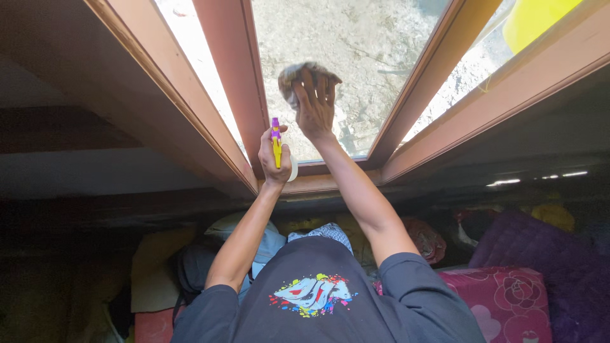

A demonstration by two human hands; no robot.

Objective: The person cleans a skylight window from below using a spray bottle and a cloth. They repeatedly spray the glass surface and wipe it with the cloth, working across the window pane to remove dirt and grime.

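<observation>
right hand (pixel 314 108) fingers spread flat on cloth (pixel 293 77) against glass (pixel 356 57); left hand (pixel 274 159) fingers wrapped around spray bottle (pixel 276 143).

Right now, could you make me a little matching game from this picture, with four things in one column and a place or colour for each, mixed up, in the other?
Things:
1. cloth
2. spray bottle
3. cushion
4. window frame

Places or colours:
A. held in the left hand, yellow with a purple top
B. pink with a flower pattern, lower right
C. reddish-brown wood around the glass
D. pressed flat against the glass under the right hand

Pairs: 1-D, 2-A, 3-B, 4-C
</observation>
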